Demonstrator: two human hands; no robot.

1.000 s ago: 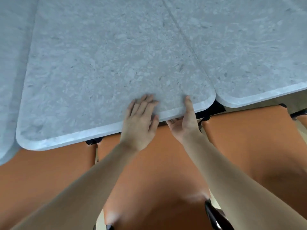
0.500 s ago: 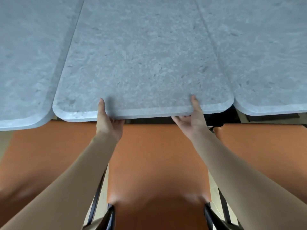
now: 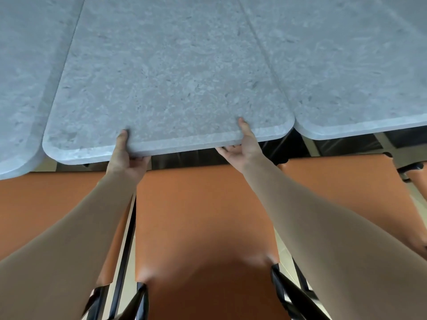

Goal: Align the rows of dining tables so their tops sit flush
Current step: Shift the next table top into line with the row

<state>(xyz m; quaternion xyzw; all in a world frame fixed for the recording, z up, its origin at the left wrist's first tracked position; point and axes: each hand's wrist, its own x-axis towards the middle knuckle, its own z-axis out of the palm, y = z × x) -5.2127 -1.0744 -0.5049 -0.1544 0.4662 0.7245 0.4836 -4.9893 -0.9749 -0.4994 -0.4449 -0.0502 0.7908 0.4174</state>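
A grey stone-look middle table top [image 3: 171, 84] fills the centre of the view, its rounded near edge facing me. My left hand [image 3: 123, 158] grips that near edge left of centre, thumb on top and fingers curled underneath. My right hand [image 3: 243, 146] grips the same edge further right, thumb on top, fingers under the slab. A left table top [image 3: 25, 72] and a right table top [image 3: 351, 65] butt against the middle one along narrow seams. The middle top's near edge lies close to the line of the right one and a little beyond the left one's.
Three orange chair seats stand below the table edge: a middle chair [image 3: 203, 222] between my arms, a left chair [image 3: 34, 199] and a right chair [image 3: 346, 185]. Black chair frame bars [image 3: 126, 239] show between the seats. Pale floor [image 3: 286, 248] shows in the gaps.
My left hand went from flat on the table top to gripping its near edge. The middle table's edge has swung closer into line with its neighbours, and the view shifted.
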